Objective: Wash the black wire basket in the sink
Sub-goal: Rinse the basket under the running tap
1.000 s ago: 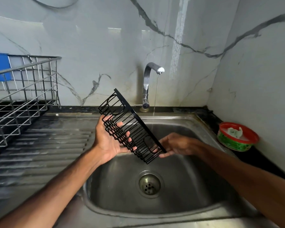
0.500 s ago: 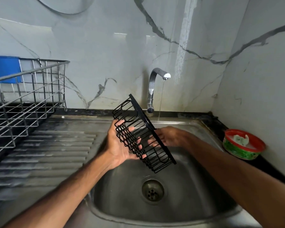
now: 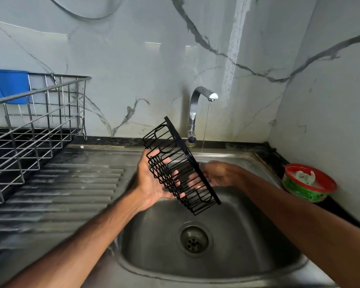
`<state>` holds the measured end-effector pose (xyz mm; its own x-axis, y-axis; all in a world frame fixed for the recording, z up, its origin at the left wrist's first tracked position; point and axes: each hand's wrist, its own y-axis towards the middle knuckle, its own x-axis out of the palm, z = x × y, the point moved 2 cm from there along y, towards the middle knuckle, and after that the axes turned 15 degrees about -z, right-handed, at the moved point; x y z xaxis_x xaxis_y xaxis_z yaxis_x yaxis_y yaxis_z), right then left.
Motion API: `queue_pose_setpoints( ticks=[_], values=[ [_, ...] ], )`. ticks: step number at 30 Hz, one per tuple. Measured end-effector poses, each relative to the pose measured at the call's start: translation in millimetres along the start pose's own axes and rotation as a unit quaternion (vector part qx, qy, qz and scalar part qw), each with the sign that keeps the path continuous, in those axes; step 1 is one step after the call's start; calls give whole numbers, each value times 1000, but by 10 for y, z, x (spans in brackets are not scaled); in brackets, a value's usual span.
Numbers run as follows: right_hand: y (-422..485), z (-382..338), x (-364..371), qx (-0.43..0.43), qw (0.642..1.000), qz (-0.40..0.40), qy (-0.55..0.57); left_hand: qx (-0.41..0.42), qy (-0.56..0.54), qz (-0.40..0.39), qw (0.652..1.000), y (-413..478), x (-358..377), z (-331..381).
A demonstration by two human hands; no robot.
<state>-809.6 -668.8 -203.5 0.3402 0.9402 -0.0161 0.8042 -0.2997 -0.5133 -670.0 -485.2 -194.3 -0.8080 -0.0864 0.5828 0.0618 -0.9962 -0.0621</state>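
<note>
Black wire basket (image 3: 180, 170): long axis 11 to 5 o'clock.
My left hand (image 3: 152, 181): 9 o'clock side, fingers curled round wires.
My right hand (image 3: 218, 174): 3 o'clock side, grip hidden.
Water stream (image 3: 205, 129): 1 o'clock.

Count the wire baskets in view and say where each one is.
2. The black wire basket is held tilted over the sink; a steel wire basket stands at far left, cut off by the frame.

We caught a black wire basket (image 3: 193, 161) over the dull grey steel sink (image 3: 247, 235). Left of the sink we had a ridged, striped drainboard (image 3: 75, 183), a silver grid rack (image 3: 40, 121) and a blue tub (image 3: 8, 86). Right of the sink sat a green bowl (image 3: 299, 191), red-rimmed. Behind the sink, white tiles (image 3: 133, 59) ran with dark grey veins.
</note>
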Motion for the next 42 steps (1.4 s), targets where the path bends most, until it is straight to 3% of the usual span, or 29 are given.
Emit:
queue_pose_setpoints(
  ticks=[4,11,16,21,23,27,30,33,38,42],
  values=[
    [188,3,-22,-37,999,8,19,3,13,-6,1000,12,21,15],
    [113,400,110,51,991,-123,23,29,51,14,998,-26,-40,86],
    [-13,234,20,28,998,-50,-21,27,64,-3,998,-25,21,78],
    [145,-48,-69,-87,995,41,15,89,84,-10,992,-20,68,45],
    [279,3,-106,-95,994,26,42,102,91,-14,991,-19,84,53],
    [369,300,-45,-2,996,-84,15,89,103,-18,991,15,5,67],
    [277,376,-34,14,994,-105,8,104,107,-33,988,15,-80,56],
    [113,230,-51,-7,997,-69,-14,112,116,-53,986,-2,-29,43],
    [52,-119,-132,-130,990,22,40,105,162,-65,979,-28,-53,4],
    [103,83,-15,-53,998,-22,28,112,180,-51,976,-20,-35,56]
  ],
)
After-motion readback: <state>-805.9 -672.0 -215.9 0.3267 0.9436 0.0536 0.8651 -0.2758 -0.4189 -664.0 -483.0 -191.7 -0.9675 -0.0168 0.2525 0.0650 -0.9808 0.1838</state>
